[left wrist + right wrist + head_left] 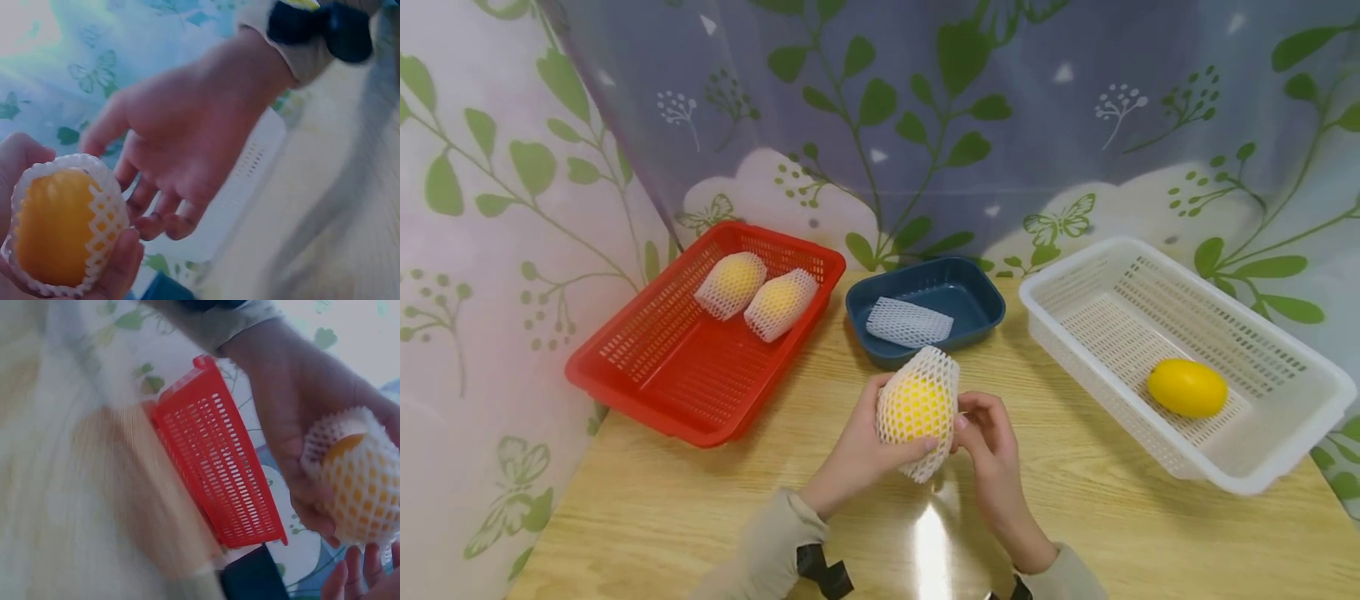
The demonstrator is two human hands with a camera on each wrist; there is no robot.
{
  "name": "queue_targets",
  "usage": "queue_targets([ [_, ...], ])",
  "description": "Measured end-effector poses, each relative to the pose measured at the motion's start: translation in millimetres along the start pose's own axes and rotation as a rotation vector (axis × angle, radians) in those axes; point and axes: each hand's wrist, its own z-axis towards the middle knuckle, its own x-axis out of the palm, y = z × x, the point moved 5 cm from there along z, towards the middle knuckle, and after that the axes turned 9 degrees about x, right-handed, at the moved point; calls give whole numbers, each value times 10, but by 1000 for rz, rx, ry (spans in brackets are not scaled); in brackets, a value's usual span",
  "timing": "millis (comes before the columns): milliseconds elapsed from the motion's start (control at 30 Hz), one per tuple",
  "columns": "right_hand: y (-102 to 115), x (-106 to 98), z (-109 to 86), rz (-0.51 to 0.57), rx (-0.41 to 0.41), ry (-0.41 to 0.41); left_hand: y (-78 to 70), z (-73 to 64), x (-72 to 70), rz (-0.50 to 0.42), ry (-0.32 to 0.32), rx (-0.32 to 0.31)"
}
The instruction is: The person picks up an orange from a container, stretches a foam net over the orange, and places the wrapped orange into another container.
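Note:
My left hand point(868, 442) grips a yellow oval fruit point(917, 408) wrapped in a white foam net point(936, 367), thumb across its front. The left wrist view looks into the net's open end, where the bare fruit point(53, 225) shows. Close on the fruit's right side is my right hand point(996, 462), its fingers loosely bent near the net's edge; in the left wrist view that hand point(181, 131) has relaxed, spread fingers and holds nothing. The right wrist view shows its fingertips point(356, 575) just below the net; whether they touch it is hard to tell.
Two netted yellow fruits point(780, 302) lie in a red basket point(700, 408) on the left. Behind my hands, a blue tray point(977, 304) holds flat white foam netting point(910, 322). On the right, a white basket point(1090, 308) contains one bare yellow fruit point(1187, 388). A patterned curtain hangs behind the wooden table point(647, 508).

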Motion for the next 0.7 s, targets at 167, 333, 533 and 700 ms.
queue_targets([
  [167, 104, 61, 45, -116, -96, -54, -159, -60, -149, 41, 2, -76],
  [333, 148, 115, 150, -318, -144, -116, -361, -109, -351, 100, 13, -95],
  [533, 245, 287, 345, -589, -223, -127, -596, -147, -653, 238, 14, -58],
  [700, 272, 528, 524, -714, -216, -96, -726, -126, -913, 351, -1, -26],
])
